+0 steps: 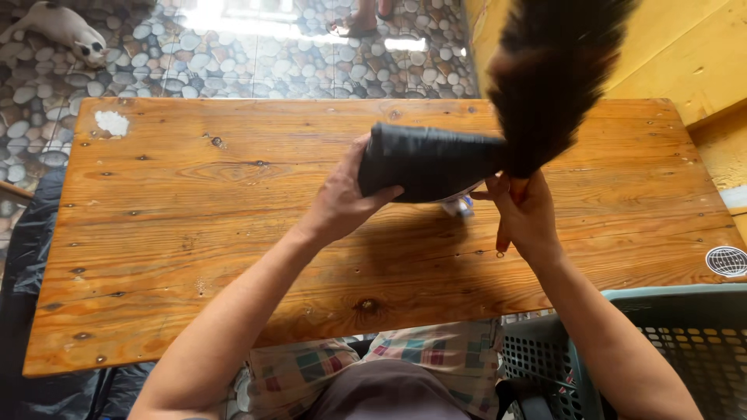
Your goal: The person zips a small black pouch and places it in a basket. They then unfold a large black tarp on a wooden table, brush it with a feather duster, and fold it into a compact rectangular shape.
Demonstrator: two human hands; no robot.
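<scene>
Duster (467, 148) was held above the table (194, 233), between both hands. It had two parts: a dark cone-shaped sleeve, matte and faintly ribbed, and a bushy plume of dark brown-black feathers fanning up and away from the right hand, blurred at the tips.

Left hand (342, 198): fingers wrapped over the wide end of the sleeve, thumb underneath, clamped on it. Right hand (525, 214): fingers closed about the narrow neck where sleeve met plume; a short orange-brown piece, probably the handle stub, showed between thumb and fingers. One finger pointed down toward the table, free of the grip.

Just below the sleeve, between the two hands, a small white-and-blue scrap showed; could not tell what it was, nor whether it hung from the duster or lay on the table.

Handling, judged: light for its bulk. Plume soft and springy, would flatten or shed if squeezed. Sleeve looked like thin wrap, likely to dent and slide along the core. Firmest hold would be at the neck or stub, not on the feathers.

Surroundings: table of knotty varnished planks, a white patch far left of the left hand, a round sticker right of the right hand. Green perforated basket (669, 350) near the right forearm. Pebble floor beyond the table; a white animal (62, 27) lay there, well apart.
</scene>
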